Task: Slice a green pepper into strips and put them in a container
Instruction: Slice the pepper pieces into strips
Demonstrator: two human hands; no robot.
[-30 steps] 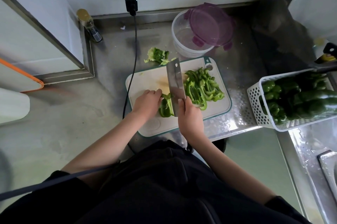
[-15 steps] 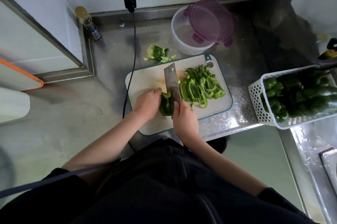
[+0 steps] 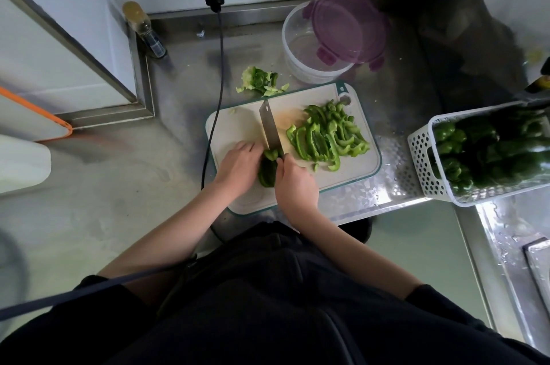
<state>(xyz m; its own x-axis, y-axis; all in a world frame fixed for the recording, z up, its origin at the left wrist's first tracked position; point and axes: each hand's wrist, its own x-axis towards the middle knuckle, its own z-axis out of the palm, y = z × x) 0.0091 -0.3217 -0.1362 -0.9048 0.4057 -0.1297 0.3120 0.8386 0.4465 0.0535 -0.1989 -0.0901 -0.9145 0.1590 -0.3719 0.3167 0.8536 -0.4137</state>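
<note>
r hand (image 3: 296,186) fist round cleaver (image 3: 270,126) – l hand (image 3: 239,167) curled, pinning pepper (image 3: 268,169)

Uncut green pepper piece (image 3: 268,169) lies on cutting board (image 3: 238,126), cut strips (image 3: 327,135) piled to its right; round clear container (image 3: 309,52) behind the board, empty.

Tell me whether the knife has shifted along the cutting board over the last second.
Yes. The knife has moved left across the cutting board, away from the cut strips.

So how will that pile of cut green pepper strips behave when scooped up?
The pile of cut green pepper strips lies loose and tangled, so it will probably scatter. The strips look thin and curved, likely light and bendy. Their glossy skins may be slippery.
</note>
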